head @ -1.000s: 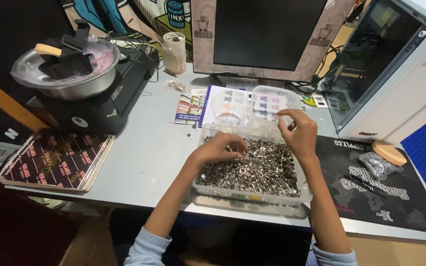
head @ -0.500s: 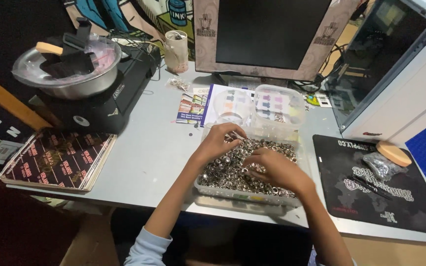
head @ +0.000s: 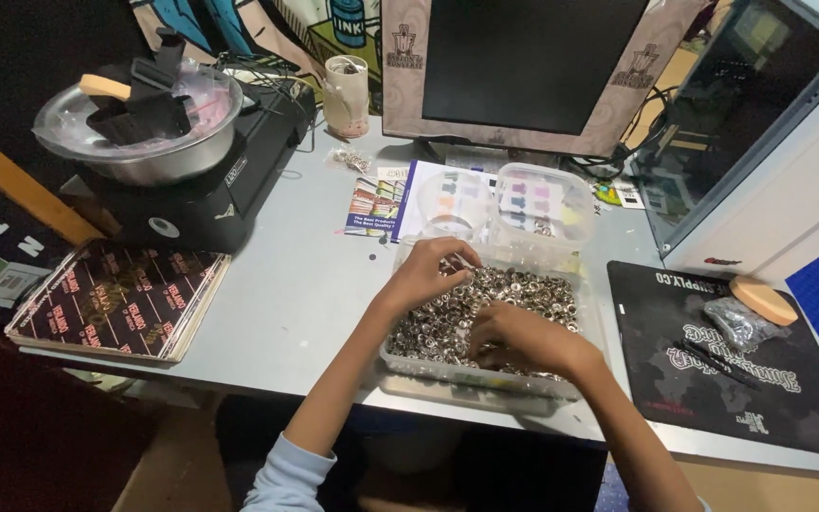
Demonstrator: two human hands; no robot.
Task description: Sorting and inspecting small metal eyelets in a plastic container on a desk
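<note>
Sifting: both hands (left (head: 426,272), right (head: 514,337)) | clear tub (head: 409,360) | metal rings (head: 523,289)

Single head view, steeply down, seemingly close over desk (head: 286,303)

left: bare desk (head: 286,294) open | behind: small tub (head: 542,199), monitor (head: 514,66) block | right: mat (head: 713,370)

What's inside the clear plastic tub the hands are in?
The clear tub holds a heap of small silvery metal rings. The left hand and right hand rest in the heap, hiding the rings below them. The tub's bottom is hidden.
</note>
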